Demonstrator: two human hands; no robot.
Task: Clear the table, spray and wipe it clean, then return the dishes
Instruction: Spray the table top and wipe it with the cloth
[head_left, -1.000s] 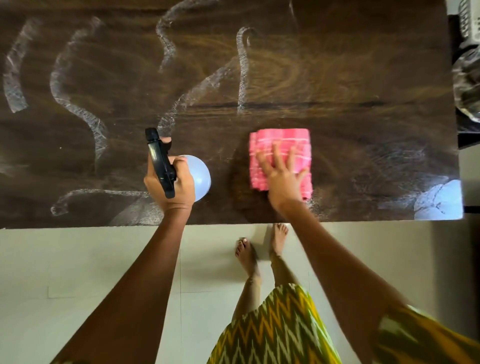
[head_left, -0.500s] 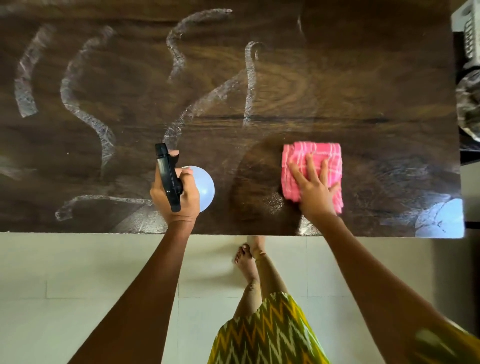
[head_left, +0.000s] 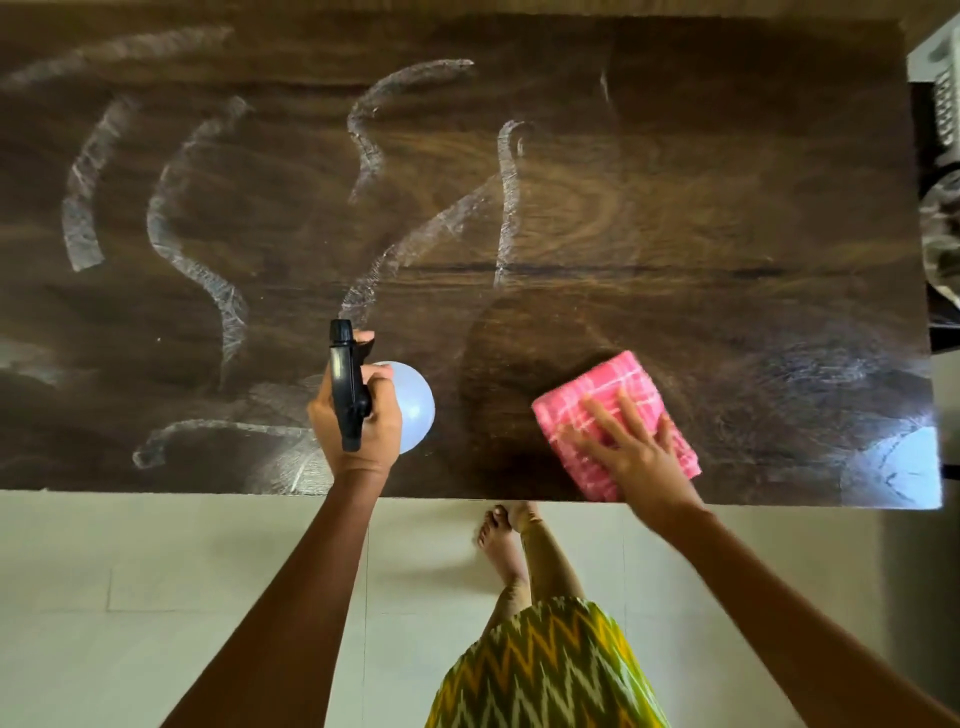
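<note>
A person's right hand (head_left: 641, 457) presses flat, fingers spread, on a pink cloth (head_left: 613, 421) at the wooden table's (head_left: 727, 182) near edge, wiping streaked spray. The left hand (head_left: 358, 421), beside the cloth, grips a spray bottle (head_left: 410, 405), apparently ready for respraying.

Pink cloth (head_left: 623, 387) flat, bottle (head_left: 415, 408) upright, table (head_left: 675, 182) streaked

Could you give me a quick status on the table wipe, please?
Left hand grips spray bottle. Right hand flat on pink cloth, near table's front edge. White streaks unwiped across the left half; nothing in the way.
</note>
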